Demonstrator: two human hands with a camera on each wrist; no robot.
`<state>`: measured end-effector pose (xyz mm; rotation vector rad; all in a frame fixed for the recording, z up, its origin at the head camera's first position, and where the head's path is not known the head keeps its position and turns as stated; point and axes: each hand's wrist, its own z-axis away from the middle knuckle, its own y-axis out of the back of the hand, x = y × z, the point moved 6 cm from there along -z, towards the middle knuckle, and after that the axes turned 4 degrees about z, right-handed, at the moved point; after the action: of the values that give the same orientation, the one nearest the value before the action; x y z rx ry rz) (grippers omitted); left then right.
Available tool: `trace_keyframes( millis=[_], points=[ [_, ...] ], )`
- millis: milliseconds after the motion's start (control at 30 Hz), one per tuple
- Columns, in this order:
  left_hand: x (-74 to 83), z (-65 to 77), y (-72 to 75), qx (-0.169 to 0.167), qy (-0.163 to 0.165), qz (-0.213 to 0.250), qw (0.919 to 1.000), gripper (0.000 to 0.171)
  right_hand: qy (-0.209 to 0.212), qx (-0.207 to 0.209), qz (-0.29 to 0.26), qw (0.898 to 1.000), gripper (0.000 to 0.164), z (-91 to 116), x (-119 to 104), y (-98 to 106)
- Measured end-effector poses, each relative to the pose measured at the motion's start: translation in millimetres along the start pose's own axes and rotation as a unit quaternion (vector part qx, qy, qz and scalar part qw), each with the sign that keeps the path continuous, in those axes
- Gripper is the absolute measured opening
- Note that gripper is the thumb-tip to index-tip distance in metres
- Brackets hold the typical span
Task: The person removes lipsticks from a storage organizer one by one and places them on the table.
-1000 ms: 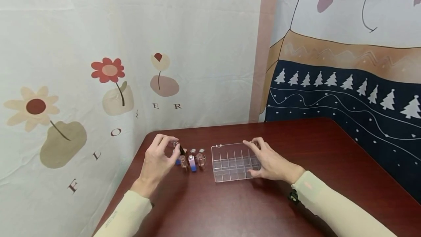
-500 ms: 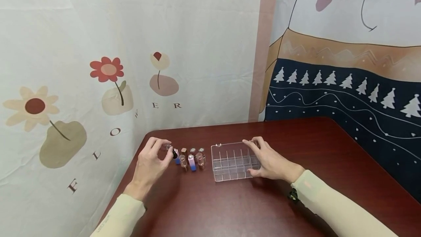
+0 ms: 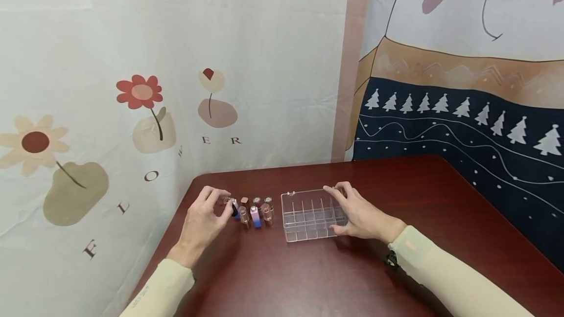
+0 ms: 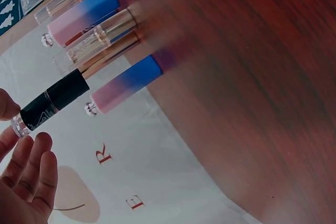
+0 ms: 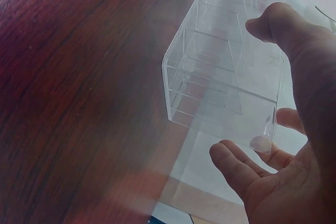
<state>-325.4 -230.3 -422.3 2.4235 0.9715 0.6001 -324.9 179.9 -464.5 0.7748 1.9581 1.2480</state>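
My left hand [image 3: 200, 224] pinches a black tube, like a lipstick or lip gloss, by its clear faceted end between thumb and fingertips. In the left wrist view this black tube [image 4: 55, 99] slants beside a tube shading from pink to blue [image 4: 128, 83] with a jewelled knob. Its far end overlaps a slim brown-gold tube [image 4: 113, 53] there. At the right, a clear divided organizer box [image 3: 308, 224] stands on the table, its compartments bare. My right hand [image 3: 363, 216] grips that box's right end, thumb at the front and fingers round the back; the right wrist view shows the clear end wall [image 5: 220, 103] close up.
Several cosmetic tubes stand upright in a tight group between the hands, among them another pink-blue tube [image 3: 255, 217] and a clear tube [image 3: 267, 213]. The dark red table [image 3: 282, 278] reaches back to a hanging cloth [image 3: 273, 62] with printed flowers.
My left hand has drawn left and a little lower with the black tube, uncovering more of the standing tubes. The right hand stays on the organizer box.
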Motion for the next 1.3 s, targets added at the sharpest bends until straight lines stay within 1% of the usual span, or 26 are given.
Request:
trace_keyframes(
  millis=[100,267,600,800,1033,1300],
  points=[
    [-1.3,0.9,-2.5,-0.009,0.001,-0.001,1.0,0.023,-0.001,0.0,0.002,1.0,0.107,-0.6,0.1,-0.1],
    [-2.6,3.1,-5.1,-0.013,0.0,-0.007,0.9999,0.023,-0.002,-0.002,0.001,1.0,0.107,-0.8,-0.4,0.1],
    [-5.8,8.3,-11.9,-0.036,0.016,-0.017,0.9991,0.021,-0.008,-0.005,0.002,1.0,0.107,-1.4,-0.7,0.9],
    [-7.9,12.4,-16.6,-0.045,0.017,-0.026,0.9985,0.022,-0.009,-0.006,0.002,1.0,0.108,-0.7,-1.3,0.9],
    [-8.6,16.2,-17.6,-0.047,0.017,-0.026,0.9984,0.021,0.0,0.004,0.004,1.0,0.104,0.6,-4.0,2.2],
    [-12.7,16.5,-21.0,-0.062,0.03,-0.023,0.9973,0.022,0.005,0.009,0.006,1.0,0.106,0.5,-3.1,2.9]
  ],
)
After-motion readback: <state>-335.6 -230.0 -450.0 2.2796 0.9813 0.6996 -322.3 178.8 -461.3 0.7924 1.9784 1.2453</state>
